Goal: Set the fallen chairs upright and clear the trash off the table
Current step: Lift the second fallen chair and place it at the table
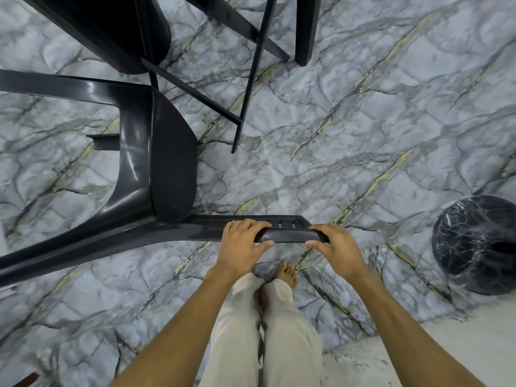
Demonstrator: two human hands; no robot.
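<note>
Gripping the top rail of the fallen black chair, left hand and right hand clamp it side by side; chair lies on the marble floor; lift evenly, clearing the table legs.

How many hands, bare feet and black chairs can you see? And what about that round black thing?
Hands: 2, the left hand and right hand, both gripping the top rail of the nearest chair.
Bare feet: 1 clearly seen.
Black chairs: 2, counting the second chair.
Round black marbled thing: 1.
Total: 6.
</note>
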